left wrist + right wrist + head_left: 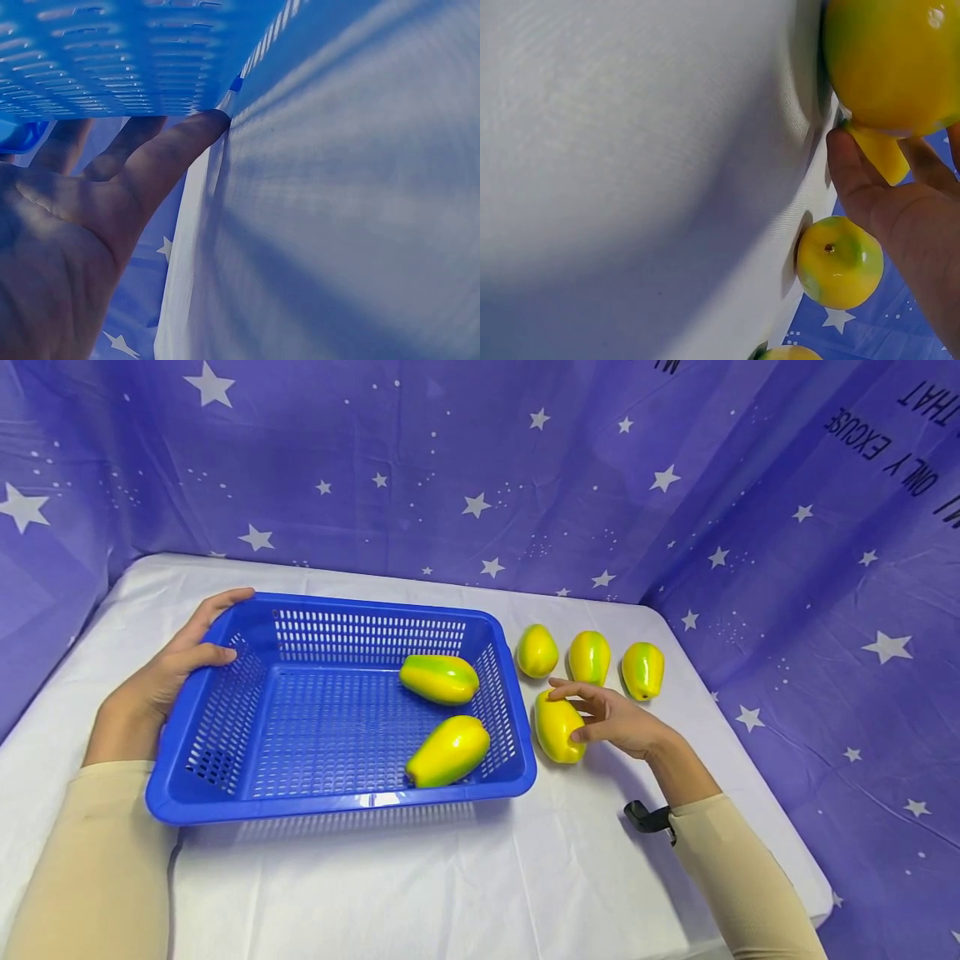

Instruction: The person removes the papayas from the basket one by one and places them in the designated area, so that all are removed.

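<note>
A blue plastic basket (285,810) with slotted walls stands at the left and middle of the table. My left hand (161,681) grips its left rim, with the thumb over the edge; in the left wrist view the fingers lie against the slotted wall. Two yellow-green papayas (441,680) lie inside, toward the basket's right end. Just outside the right wall, my right hand (618,722) holds another papaya (557,735) between thumb and fingers. The right wrist view shows this papaya (892,67) large, with the fingers at its end.
Behind the right hand, three more papayas, a left one (537,652), a middle one (589,656) and a right one (643,670), stand in a row on the white tablecloth (420,885). A purple star-patterned curtain (420,460) hangs around the table's back and right side.
</note>
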Motion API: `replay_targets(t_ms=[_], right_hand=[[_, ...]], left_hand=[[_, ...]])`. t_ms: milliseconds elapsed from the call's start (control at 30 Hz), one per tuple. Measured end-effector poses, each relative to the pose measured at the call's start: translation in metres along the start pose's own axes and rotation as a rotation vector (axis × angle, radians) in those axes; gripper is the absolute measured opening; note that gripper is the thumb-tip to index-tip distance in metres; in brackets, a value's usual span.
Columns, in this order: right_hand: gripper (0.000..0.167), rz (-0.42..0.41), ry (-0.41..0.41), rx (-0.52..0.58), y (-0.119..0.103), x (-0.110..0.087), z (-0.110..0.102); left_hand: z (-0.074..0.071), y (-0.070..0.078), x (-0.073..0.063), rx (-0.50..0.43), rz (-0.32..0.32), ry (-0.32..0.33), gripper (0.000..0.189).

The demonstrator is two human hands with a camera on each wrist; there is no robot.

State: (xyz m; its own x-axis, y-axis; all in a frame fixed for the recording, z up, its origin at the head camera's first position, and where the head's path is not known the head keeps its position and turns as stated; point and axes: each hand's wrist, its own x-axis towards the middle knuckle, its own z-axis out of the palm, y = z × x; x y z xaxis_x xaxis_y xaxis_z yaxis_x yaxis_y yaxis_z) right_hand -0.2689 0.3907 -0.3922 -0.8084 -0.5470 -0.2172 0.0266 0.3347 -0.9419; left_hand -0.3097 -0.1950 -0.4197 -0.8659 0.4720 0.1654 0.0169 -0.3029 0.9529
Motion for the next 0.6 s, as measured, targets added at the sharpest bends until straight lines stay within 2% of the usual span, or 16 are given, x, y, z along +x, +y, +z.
replay_targets(t_ms=[267,600], right_hand=[[0.059,-0.019,0.008,-0.029,-0.005,-0.004,-0.007],[0.063,-0.059,0.061,-0.093,-0.038,-0.016,-0.024]], left_hand=[[0.000,0.000,0.000,0.009,-0.022,0.011,0.071],[-0.001,0.001,0.000,0.015,-0.014,0.007,0.071]])
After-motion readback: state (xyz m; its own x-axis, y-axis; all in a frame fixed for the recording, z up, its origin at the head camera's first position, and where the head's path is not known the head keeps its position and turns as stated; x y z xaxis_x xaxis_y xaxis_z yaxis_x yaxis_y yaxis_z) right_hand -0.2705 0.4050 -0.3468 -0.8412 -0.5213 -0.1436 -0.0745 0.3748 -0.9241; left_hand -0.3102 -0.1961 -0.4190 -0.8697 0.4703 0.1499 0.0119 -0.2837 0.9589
